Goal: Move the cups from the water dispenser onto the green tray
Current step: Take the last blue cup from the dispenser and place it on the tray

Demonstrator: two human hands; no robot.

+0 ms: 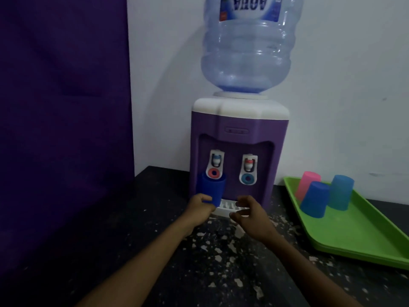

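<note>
A dark blue plastic cup is gripped by the left hand at the purple water dispenser; right hand fingers are held open, w/ nothing in them.

The scene is sitting dim and soft, with a bluish cast. The wall is catching the most light, the dark countertop is swallowing detail, and straight edges are bowing outward.

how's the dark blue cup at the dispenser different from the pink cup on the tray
The dark blue cup is gripped by the left hand under the left tap; the pink cup stands free on the green tray. Dark blue sits mouth up, pink upside down. Both are plain tapered cups.
</note>
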